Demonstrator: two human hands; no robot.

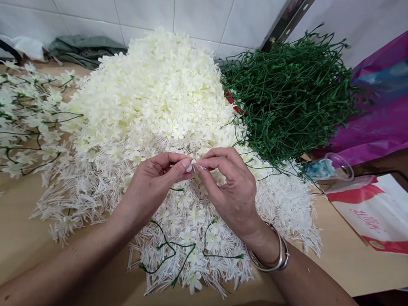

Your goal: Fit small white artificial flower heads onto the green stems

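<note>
Flower (192, 165), small and white, sits pinched between the fingertips of the left hand (155, 182) and the right hand (231, 188), both grips closed on it just above the middle of the table (3, 240). Under the hands lies a green stem (166, 254) already carrying blossoms, on a spread of white spiky pieces (285, 203). Behind rise a big heap of cream blossoms (155, 91) and a tangle of bare green stems (291, 94), with finished sprigs (15, 108) at far left and a silver bangle (277, 257) on the right wrist.

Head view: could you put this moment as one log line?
left hand pinching blossom | right hand pinching same blossom | below: green stem | behind: petal pile, stem pile
</note>
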